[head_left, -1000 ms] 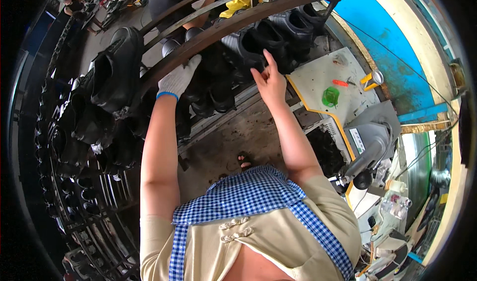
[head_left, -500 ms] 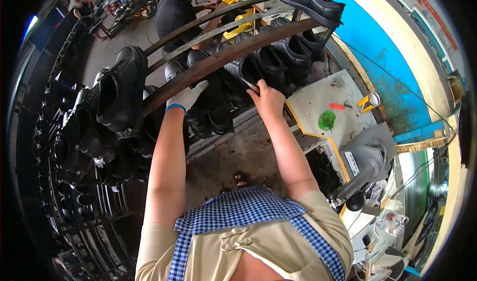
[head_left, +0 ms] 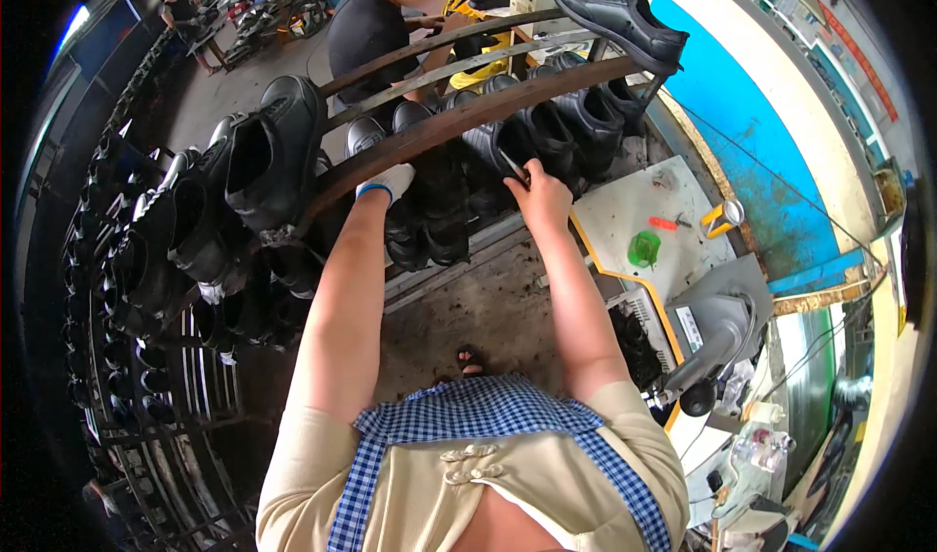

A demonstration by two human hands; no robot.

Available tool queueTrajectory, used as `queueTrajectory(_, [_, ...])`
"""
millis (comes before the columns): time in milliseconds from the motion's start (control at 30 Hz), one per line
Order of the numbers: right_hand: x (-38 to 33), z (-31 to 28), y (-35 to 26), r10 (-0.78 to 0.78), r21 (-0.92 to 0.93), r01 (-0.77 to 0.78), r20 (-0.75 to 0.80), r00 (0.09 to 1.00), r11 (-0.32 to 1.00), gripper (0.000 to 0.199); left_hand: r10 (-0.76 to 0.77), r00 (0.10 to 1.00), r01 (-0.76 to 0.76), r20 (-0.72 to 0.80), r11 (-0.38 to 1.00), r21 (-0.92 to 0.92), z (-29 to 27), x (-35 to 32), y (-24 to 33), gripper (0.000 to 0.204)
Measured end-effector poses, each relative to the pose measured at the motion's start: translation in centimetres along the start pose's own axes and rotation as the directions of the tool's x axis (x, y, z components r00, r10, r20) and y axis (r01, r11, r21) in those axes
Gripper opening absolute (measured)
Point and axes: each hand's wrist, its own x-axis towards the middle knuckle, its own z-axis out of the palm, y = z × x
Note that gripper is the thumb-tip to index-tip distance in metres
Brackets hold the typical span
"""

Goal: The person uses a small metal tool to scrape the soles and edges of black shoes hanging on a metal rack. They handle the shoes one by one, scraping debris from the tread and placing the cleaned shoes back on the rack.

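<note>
Black leather shoes stand in a row on a metal rack, their heels toward me. My left hand [head_left: 392,180], in a white glove with a blue cuff, reaches in under the rack's brown top bar [head_left: 429,140], beside a black shoe [head_left: 441,186]. The bar and shoes hide most of its fingers. Bare, my right hand [head_left: 545,196] is closed in a pinch on a thin, pointed metal tool [head_left: 511,164], its exact kind unclear. The tool's tip points up and left, close to the opening of another black shoe [head_left: 512,140].
On the top bars sit a black shoe [head_left: 625,27] at the far right and another [head_left: 276,157] at the left. A white worktable [head_left: 673,196] at right holds a green piece, a red-handled tool and a yellow can. Beyond the rack a person in black [head_left: 366,40] works.
The rack and shoes appear shifted slightly right and down in the view. My left hand's fingers have slipped further behind the bar. My right hand still pinches the thin tool.
</note>
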Motion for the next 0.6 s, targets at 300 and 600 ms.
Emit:
queueTrajectory(300, [-2.6, -0.9, 1.2, 0.185, 0.579, -0.173, 0.039, 0.982, 0.797, 0.057, 0.373, 0.91, -0.385, -0.183, 0.922, -0.034, 0.1, -13.8, 1.7, 0.039])
queueTrajectory(600, [-14.4, -7.2, -4.4, 0.09, 0.859, -0.418, 0.411, 0.907, 0.294, 0.058, 0.276, 0.945, -0.273, -0.173, 0.38, -0.884, 5.1, -25.7, -1.1, 0.047])
